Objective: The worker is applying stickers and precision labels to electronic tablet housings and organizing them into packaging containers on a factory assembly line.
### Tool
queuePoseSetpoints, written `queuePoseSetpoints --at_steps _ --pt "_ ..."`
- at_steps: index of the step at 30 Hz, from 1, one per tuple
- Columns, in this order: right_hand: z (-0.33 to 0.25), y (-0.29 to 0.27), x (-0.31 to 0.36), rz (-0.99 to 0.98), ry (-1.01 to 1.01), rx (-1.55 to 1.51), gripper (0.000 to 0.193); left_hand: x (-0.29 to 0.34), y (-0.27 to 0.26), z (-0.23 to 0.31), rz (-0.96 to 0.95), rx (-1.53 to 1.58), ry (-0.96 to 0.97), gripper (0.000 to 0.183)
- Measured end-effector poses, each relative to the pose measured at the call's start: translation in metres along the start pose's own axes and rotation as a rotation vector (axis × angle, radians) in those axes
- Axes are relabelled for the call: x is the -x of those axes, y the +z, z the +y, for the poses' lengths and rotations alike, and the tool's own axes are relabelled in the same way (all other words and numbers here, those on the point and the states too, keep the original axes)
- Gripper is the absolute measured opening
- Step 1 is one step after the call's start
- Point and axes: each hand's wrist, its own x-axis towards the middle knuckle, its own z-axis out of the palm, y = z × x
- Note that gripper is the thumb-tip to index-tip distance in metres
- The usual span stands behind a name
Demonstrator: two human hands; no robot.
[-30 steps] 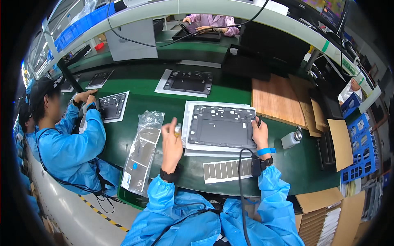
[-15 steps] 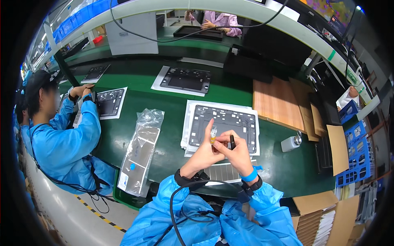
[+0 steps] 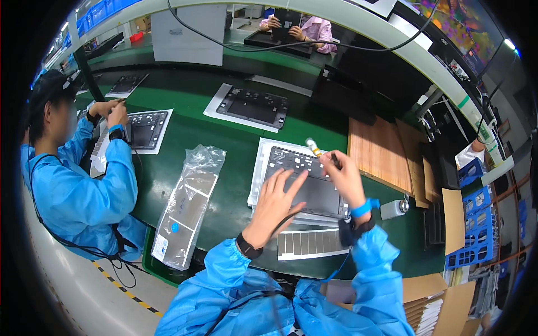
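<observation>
My right hand (image 3: pixel 346 178) pinches a small cylinder with a clear, whitish end and a yellow band (image 3: pixel 313 147). A dark stick-like piece (image 3: pixel 335 161) also shows between its fingers; its kind is unclear. Both are above the far right part of a black tablet-shaped panel (image 3: pixel 321 195), which is dotted with small white patches. Over the panel's near left part, my left hand (image 3: pixel 274 204) is open with fingers spread; whether it touches the panel I cannot tell. White sheets (image 3: pixel 255 185) lie under the panel. Close to my body sits a strip of grey rectangles (image 3: pixel 311 244).
A clear plastic bag of grey sheets (image 3: pixel 188 207) lies left. A white bottle (image 3: pixel 394 209) stands right, near a wooden board (image 3: pixel 378 154). Another black panel (image 3: pixel 252 106) rests farther back. A co-worker in blue (image 3: pixel 84 173) works at left; cartons (image 3: pixel 443 302) stand lower right.
My hands have moved apart. The right hand has carried the banded cylinder rightward and away from me; the left has let go of it and spread its fingers over the panel.
</observation>
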Motion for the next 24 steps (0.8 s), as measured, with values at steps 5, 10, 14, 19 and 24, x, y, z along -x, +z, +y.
queuePoseSetpoints --at_steps 5,10,14,19,24 --pt "0.052 0.001 -0.053 -0.127 -0.007 0.342 0.025 0.014 0.015 -0.03 -0.061 -0.391 0.173 0.038" --pt "0.063 0.021 -0.059 -0.086 0.003 0.405 0.027 0.013 0.013 -0.029 -0.069 -0.374 0.163 0.037" --pt "0.062 0.018 -0.059 -0.025 -0.029 0.603 0.025 0.013 0.013 -0.029 -0.061 -0.352 0.141 0.038" --pt "0.056 0.009 -0.059 -0.07 0.031 0.499 0.025 0.012 0.012 -0.028 -0.067 -0.364 0.15 0.036" --pt "0.056 0.018 -0.06 -0.039 0.014 0.535 0.023 0.012 0.013 -0.029 -0.063 -0.363 0.152 0.036"
